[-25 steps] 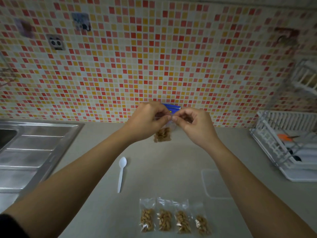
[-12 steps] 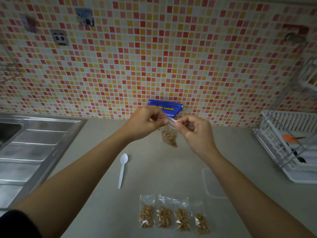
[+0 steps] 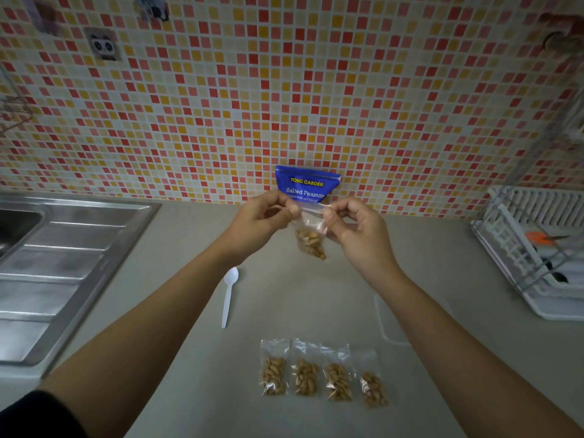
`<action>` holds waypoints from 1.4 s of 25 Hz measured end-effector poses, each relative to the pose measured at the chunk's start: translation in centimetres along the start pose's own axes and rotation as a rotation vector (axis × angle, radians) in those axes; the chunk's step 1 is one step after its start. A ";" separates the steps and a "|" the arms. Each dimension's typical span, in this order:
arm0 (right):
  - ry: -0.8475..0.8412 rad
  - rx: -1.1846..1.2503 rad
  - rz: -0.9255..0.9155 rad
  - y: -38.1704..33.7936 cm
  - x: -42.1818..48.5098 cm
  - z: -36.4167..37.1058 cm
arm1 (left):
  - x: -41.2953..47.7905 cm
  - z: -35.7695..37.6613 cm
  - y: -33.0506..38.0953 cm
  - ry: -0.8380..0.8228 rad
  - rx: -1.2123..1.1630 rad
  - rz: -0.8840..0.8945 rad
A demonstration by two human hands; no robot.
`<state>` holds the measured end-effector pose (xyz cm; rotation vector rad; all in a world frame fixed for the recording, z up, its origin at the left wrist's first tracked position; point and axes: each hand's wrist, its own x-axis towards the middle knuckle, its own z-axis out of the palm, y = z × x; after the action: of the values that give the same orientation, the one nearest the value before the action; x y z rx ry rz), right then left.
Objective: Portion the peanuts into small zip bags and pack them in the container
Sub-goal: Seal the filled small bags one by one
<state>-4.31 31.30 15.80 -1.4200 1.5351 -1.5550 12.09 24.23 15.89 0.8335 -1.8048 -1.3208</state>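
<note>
The left hand (image 3: 265,216) and the right hand (image 3: 354,229) each pinch one end of the zip edge of one small bag (image 3: 311,238). It hangs below the pinch, clear of the counter (image 3: 177,263). Its long axis is near upright, and its nut-filled bottom swings slightly toward the right hand. Just behind the grip stands one blue peanut packet (image 3: 306,184). One white spoon (image 3: 229,295) lies below the left hand, bowl toward the grip. Further toward the person, four filled bags (image 3: 305,371) lie side by side, zip ends toward the grip.

Brushed, shiny metal sink (image 3: 57,267) – matt, smooth grey counter (image 3: 177,390); glossy blue foil packet (image 3: 306,184), 4 clear crinkly plastic bags (image 3: 319,371), white plastic spoon (image 3: 229,295), glazed mosaic tiles (image 3: 284,90)
</note>
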 end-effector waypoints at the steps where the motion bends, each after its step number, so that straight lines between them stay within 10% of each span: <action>1: -0.008 0.022 0.040 0.7 -0.1 0.4 | -0.7 0.1 -0.8 -0.016 -0.094 -0.028; 13: -0.599 -0.674 0.236 17.2 -9.9 6.0 | -14.3 0.6 -17.9 0.119 0.303 -0.670; 24: -0.614 -0.888 -0.009 18.1 -10.7 7.8 | -16.6 2.2 -19.4 0.118 0.939 -0.419; 35: -0.425 -0.304 0.131 8.5 -4.6 3.2 | -8.5 0.9 -11.2 -0.054 0.323 -0.208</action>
<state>-2.47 32.44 5.81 -1.6466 1.5996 -0.8926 16.55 28.85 3.33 1.1965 -2.0518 -1.2027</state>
